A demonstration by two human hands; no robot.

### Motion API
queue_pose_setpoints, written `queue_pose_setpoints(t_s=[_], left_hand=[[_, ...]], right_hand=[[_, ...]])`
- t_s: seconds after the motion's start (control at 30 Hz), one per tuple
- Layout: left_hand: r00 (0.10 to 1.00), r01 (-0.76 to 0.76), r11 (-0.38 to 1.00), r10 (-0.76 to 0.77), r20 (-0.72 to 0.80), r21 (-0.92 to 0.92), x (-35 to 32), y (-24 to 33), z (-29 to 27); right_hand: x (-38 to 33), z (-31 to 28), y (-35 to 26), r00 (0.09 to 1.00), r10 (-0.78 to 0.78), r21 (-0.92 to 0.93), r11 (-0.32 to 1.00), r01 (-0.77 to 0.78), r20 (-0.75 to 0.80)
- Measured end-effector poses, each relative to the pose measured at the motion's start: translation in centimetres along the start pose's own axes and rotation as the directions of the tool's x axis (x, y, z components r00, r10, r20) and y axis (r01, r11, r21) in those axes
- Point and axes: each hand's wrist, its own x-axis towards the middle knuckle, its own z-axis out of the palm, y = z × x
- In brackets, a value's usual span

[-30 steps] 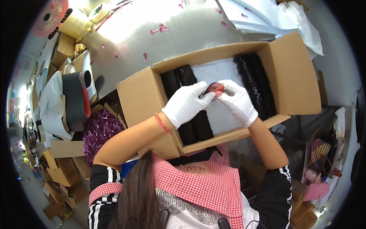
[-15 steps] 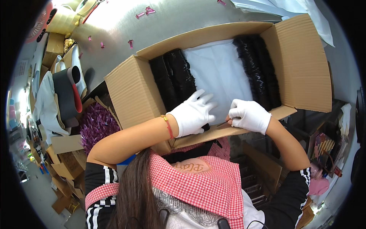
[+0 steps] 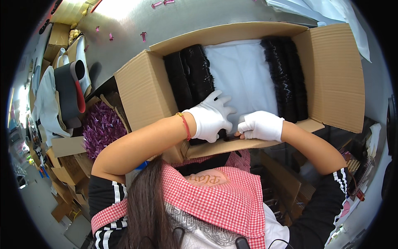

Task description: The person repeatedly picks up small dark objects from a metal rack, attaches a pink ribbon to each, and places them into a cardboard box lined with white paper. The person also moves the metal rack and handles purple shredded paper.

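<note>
An opened cardboard box (image 3: 228, 34) sits in front of me, its flaps spread outward. Inside, glossy black furry-looking bundles (image 3: 188, 74) line the left end, and similar dark bundles (image 3: 286, 79) line the right end. White sheet material (image 3: 240, 70) covers the middle between them. My left hand (image 3: 209, 118), in a white glove, rests with fingers spread over the near left part of the contents. Close by, at the near wall, my gloved right hand (image 3: 259, 125) is closed in a pinch with bare fingertips showing. What those fingertips hold, if anything, is unclear.
The box rests on a grey metal table (image 3: 120, 58) with several small pink pieces (image 3: 143, 36) scattered on it. White sheets (image 3: 302, 10) lie at the far right. Left of the box are a carton of shiny purple tinsel (image 3: 103, 130) and a rolled dark sheet (image 3: 68, 91).
My right hand has slid left along the near wall, closer to my left hand. My left hand stays spread in nearly the same place. The whole view has shifted slightly.
</note>
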Motion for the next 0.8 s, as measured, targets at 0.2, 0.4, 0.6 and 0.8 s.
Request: queue_pose_setpoints(t_s=[0.2, 0.4, 0.6, 0.8], left_hand=[[0.999, 0.014, 0.995, -0.018, -0.043, -0.101, -0.7, -0.3, 0.4], [0.989, 0.076, 0.987, -0.057, -0.136, 0.140, -3.2, 1.1, 1.8], [0.982, 0.002, 0.938, 0.064, -0.179, 0.346, -2.9, 2.1, 2.9], [0.971, -0.062, 0.931, 0.139, -0.193, 0.359, -2.3, 1.6, 2.9]], right_hand=[[2.1, 1.4, 0.4, 0.996, 0.072, 0.082, 0.994, -0.075, 0.044], [3.8, 2.0, -1.2, 0.975, 0.223, 0.010, 0.975, -0.223, 0.002], [2.8, 1.2, -1.7, 0.938, 0.342, 0.046, 0.937, -0.345, 0.056], [-4.5, 5.3, -5.0, 0.575, 0.184, 0.125, 0.982, -0.141, -0.798]])
